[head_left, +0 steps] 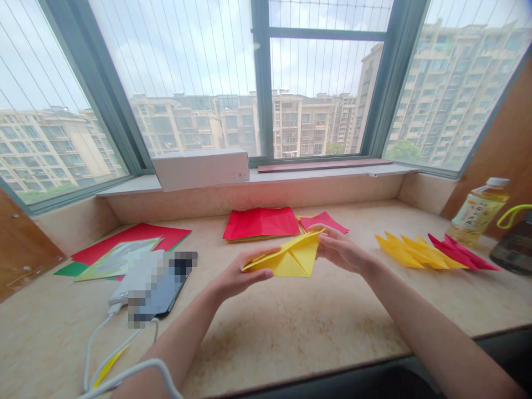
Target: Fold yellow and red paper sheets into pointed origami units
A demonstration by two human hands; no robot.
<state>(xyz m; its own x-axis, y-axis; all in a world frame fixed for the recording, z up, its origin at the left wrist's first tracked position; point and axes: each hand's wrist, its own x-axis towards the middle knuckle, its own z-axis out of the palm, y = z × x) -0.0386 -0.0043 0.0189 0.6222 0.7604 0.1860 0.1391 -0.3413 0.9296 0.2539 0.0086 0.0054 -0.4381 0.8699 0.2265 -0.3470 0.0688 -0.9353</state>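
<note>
A piece of folded yellow paper is held up above the counter between my two hands. My left hand pinches its left corner, thumb in front and fingers behind. At the right corner my right hand grips the same paper, its fingers partly hidden behind it. The paper has creased triangular flaps facing me. Just behind it lie a red folded sheet over yellow paper and a smaller red piece. To the right stands a row of folded yellow pieces and red pieces.
On the left, red and green sheets lie near a white power bank, a dark phone and a white cable. A bottle and a dark object stand right. A white box rests on the windowsill.
</note>
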